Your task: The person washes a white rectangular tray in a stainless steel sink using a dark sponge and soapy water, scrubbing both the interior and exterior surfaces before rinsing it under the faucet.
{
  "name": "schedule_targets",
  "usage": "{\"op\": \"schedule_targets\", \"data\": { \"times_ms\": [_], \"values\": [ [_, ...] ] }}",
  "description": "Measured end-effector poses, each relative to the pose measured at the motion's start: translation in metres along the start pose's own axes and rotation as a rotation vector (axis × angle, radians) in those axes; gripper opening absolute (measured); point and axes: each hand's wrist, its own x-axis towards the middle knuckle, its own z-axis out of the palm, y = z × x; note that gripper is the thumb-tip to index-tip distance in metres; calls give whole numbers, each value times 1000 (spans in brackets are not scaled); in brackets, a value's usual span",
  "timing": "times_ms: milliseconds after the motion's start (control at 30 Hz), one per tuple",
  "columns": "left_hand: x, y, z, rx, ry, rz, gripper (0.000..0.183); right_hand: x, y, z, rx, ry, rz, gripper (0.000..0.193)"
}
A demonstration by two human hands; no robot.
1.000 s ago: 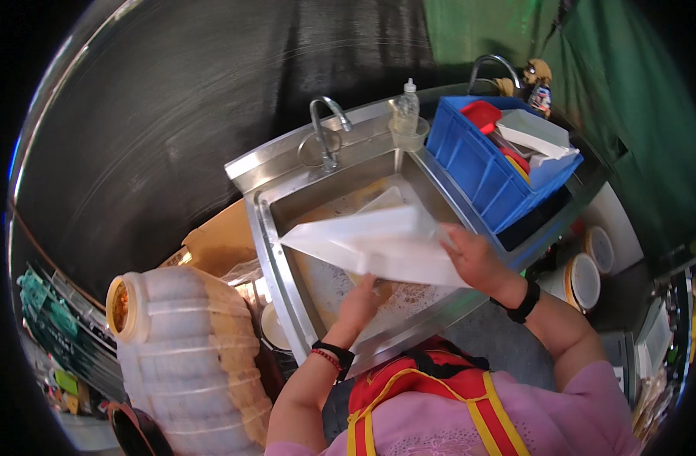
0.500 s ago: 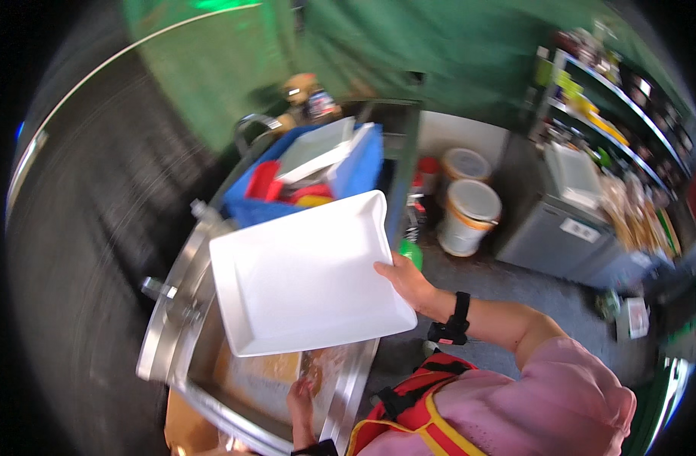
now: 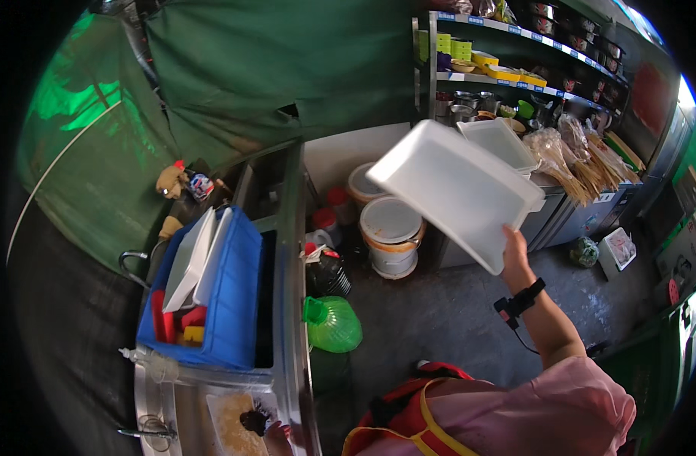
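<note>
My right hand (image 3: 514, 249) grips a shallow white rectangular tray (image 3: 458, 190) by its near right corner and holds it tilted in the air. Behind the raised tray, another white tray (image 3: 500, 143) lies on the counter. Low in the picture, my left hand (image 3: 276, 438) is over the sink, partly cut off by the lower edge. A dark, tangled scouring pad (image 3: 254, 419) is at its fingertips, seemingly held. Under it, a pale tray (image 3: 230, 425) with brownish liquid rests in the metal sink (image 3: 188, 403).
A blue crate (image 3: 238, 296) with white trays and red pieces stands beyond the sink. Lidded white buckets (image 3: 393, 228), a dark bottle (image 3: 329, 272) and a green jug (image 3: 333, 324) stand on the floor. Shelves (image 3: 515, 80) hold bowls; bundled skewers (image 3: 583, 163) lie on the counter.
My right hand has carried the white tray from above the sink rightward toward the counter. The view has turned right, and my left hand stays low over the sink.
</note>
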Motion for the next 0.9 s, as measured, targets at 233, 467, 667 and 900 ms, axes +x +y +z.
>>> {"op": "schedule_targets", "data": {
  "times_ms": [233, 467, 667, 900],
  "values": [
    [47, 19, 74, -20, -89, 29, 35, 218, -39, -94, 107, 232, -436, 35],
    [34, 24, 92, -344, -74, -595, 24, 349, -38, -84, 12, 422, -521, 22],
    [12, 32, 82, -363, 68, -626, 25, 399, 7, -74, -294, 506, -348, 32],
    [-50, 28, 70, -457, 233, -706, 21, 399, 36, -93, -377, 58, -2, 18]
  ]
}}
